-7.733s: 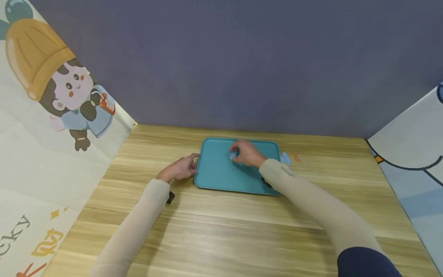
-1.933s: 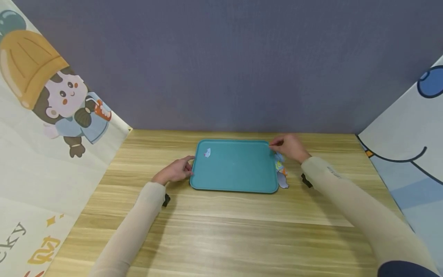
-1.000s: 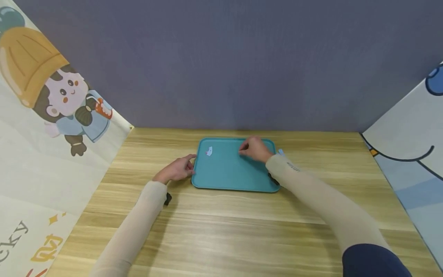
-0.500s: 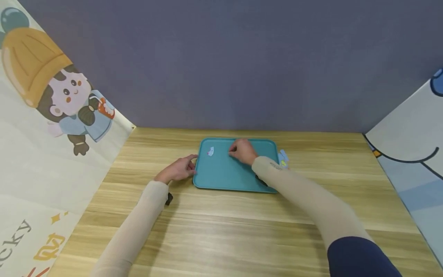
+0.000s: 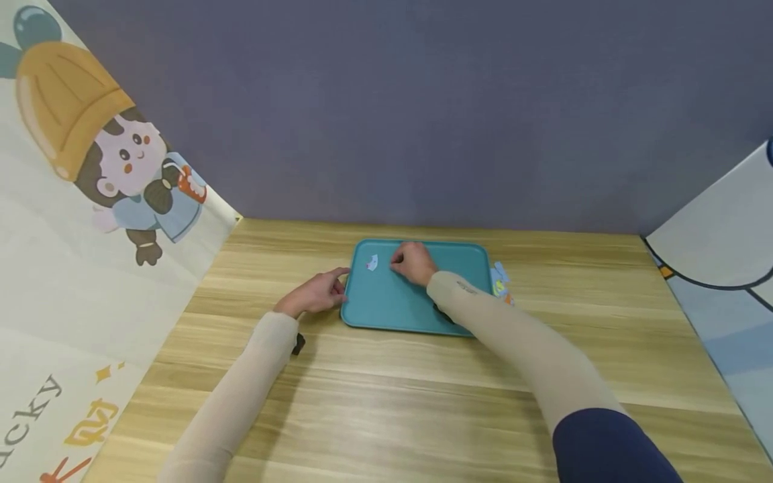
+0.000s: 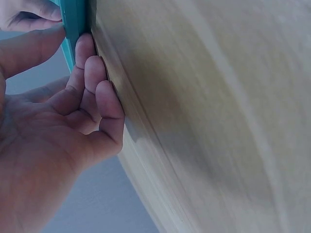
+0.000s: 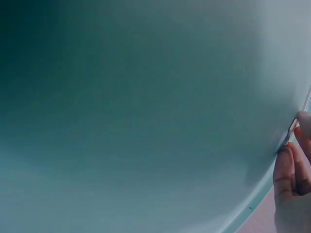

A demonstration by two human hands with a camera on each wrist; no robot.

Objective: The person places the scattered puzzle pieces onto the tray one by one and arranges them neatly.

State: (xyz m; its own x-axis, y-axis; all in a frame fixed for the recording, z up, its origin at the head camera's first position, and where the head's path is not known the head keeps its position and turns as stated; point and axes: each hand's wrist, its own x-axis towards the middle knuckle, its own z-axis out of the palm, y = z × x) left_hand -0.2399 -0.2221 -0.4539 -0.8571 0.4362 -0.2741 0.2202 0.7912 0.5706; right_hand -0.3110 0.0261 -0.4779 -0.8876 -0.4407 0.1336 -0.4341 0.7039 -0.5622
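Note:
The teal tray [image 5: 386,315] lies on the wooden table. At its left rim, my left hand [image 5: 315,293] holds the edge; in the left wrist view the thumb [image 6: 36,48] touches the rim and the other fingers curl against the outer side. Over the tray's upper middle, my right hand [image 5: 413,263] pinches a thin flat piece [image 7: 290,132], seen edge-on in the right wrist view, close to the tray's surface. Its print is hidden. A small pale-blue cutout piece [image 5: 372,262] with a reddish spot lies on the tray, left of the right hand.
Several flat pieces in light blue, yellow and orange [image 5: 500,280] lie beside the tray's right rim, partly behind the right forearm. A dark blue-grey panel [image 5: 435,121] stands behind the wooden table [image 5: 374,402]. Printed cartoon panels [image 5: 60,268] flank both sides.
My right hand first set the pale-blue piece on the tray's upper left, then went to the loose pieces at the right and came back leftward over the tray. My left hand stays at the rim.

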